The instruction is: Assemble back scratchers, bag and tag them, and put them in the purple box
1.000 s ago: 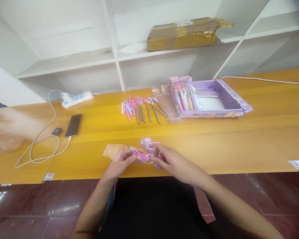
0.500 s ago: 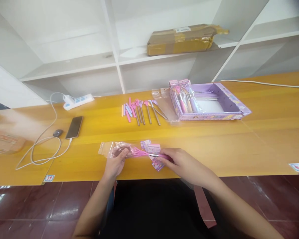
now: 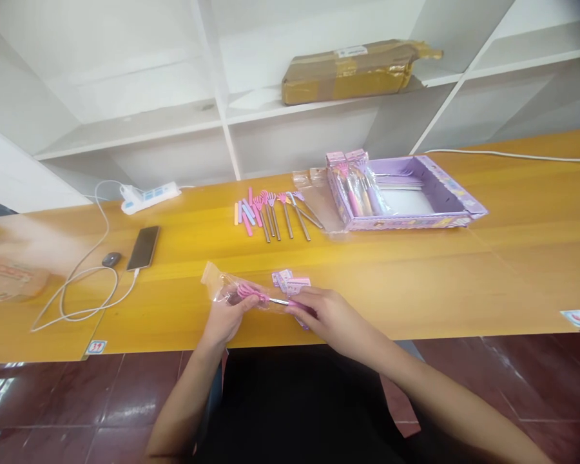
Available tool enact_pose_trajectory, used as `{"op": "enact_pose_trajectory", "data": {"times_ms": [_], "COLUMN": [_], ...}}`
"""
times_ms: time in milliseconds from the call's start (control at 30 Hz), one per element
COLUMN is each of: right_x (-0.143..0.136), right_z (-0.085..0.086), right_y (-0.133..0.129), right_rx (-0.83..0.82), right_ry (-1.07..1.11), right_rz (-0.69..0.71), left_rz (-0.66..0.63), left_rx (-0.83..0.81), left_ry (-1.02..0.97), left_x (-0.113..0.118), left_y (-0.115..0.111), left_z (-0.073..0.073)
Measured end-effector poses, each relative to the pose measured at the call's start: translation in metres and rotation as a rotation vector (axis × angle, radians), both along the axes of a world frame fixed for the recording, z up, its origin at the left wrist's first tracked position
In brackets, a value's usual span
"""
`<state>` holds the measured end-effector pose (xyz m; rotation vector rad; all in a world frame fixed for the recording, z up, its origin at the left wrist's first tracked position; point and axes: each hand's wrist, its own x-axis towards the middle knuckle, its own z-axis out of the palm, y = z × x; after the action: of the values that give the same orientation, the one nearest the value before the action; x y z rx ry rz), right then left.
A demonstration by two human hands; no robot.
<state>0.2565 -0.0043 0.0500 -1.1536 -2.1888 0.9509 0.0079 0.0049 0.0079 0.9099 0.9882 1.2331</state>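
My left hand (image 3: 229, 317) grips a clear plastic bag (image 3: 216, 281) near the table's front edge. Inside the bag lies the pink claw head of a back scratcher (image 3: 278, 301). Its pink handle is in my right hand (image 3: 321, 310), whose fingers are closed around it. Small purple and pink printed cards (image 3: 297, 283) lie on the table just behind and partly under my right hand. Farther back rest several back scratchers with bare metal rods (image 3: 290, 222), beside loose coloured handle sleeves (image 3: 245, 212).
A purple display box (image 3: 415, 222) holds bagged back scratchers (image 3: 355, 193), with empty clear bags (image 3: 319, 196) at its left. On the left are a phone (image 3: 144, 248) with a white cable, a mouse (image 3: 111, 259) and a power strip (image 3: 152, 196). A taped carton (image 3: 348, 74) sits on the shelf.
My right hand has moved left, carrying the back scratcher's claw head deeper into the bag. The bag's far end has tilted upward.
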Motion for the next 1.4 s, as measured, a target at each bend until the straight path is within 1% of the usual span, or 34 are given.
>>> {"op": "enact_pose_trajectory", "data": {"times_ms": [100, 167, 233, 333, 433, 533, 633, 733, 833, 900, 1000, 1100, 1167, 1267, 1333, 1400], "right_x": [0.004, 0.013, 0.023, 0.033, 0.033, 0.030, 0.026, 0.020, 0.011, 0.006, 0.005, 0.011, 0.016, 0.017, 0.015, 0.011], "right_z": [0.002, 0.006, 0.008, 0.009, 0.007, 0.005, 0.004, 0.002, -0.003, -0.007, -0.008, -0.005, -0.005, -0.010, -0.016, -0.021], "right_y": [0.000, 0.000, 0.001, 0.002, 0.002, 0.002, 0.002, 0.001, 0.000, 0.000, 0.000, 0.000, 0.001, 0.001, 0.001, 0.000], "right_rx": [-0.055, -0.116, -0.144, -0.098, -0.048, -0.027, -0.010, 0.011, 0.032, 0.044, 0.036, 0.012, 0.023, 0.074, 0.095, 0.100], "right_ry": [-0.047, -0.073, -0.061, -0.027, -0.022, -0.012, -0.001, 0.017, 0.043, 0.058, 0.072, 0.057, 0.043, 0.062, 0.092, 0.111], "right_rz": [-0.001, 0.010, 0.027, 0.024, 0.007, 0.025, 0.039, 0.043, 0.058, 0.068, 0.111, 0.166, 0.199, 0.247, 0.238, 0.192], "left_rz": [0.118, 0.229, 0.306, 0.345, 0.349, 0.340, 0.302, 0.215, 0.089, 0.045, 0.085, 0.122, 0.098, 0.060, 0.042, 0.020], "left_rx": [0.047, 0.055, 0.046, 0.023, -0.002, -0.005, -0.003, -0.011, -0.029, -0.036, -0.023, -0.009, -0.016, -0.033, -0.036, -0.039], "left_ry": [-0.036, -0.087, -0.141, -0.186, -0.188, -0.178, -0.151, -0.102, -0.029, 0.015, 0.031, 0.013, 0.016, 0.031, 0.031, 0.033], "left_x": [-0.001, -0.003, -0.006, -0.009, -0.009, -0.008, -0.007, -0.007, -0.007, -0.006, -0.006, -0.006, -0.006, -0.006, -0.006, -0.007], "left_y": [0.003, 0.006, 0.008, 0.010, 0.010, 0.010, 0.010, 0.007, 0.003, 0.002, 0.003, 0.004, 0.004, 0.003, 0.002, 0.001], "left_z": [0.002, 0.003, 0.003, 0.002, 0.002, 0.003, 0.002, -0.001, -0.004, -0.005, -0.006, -0.007, -0.006, -0.003, -0.002, -0.002]}}
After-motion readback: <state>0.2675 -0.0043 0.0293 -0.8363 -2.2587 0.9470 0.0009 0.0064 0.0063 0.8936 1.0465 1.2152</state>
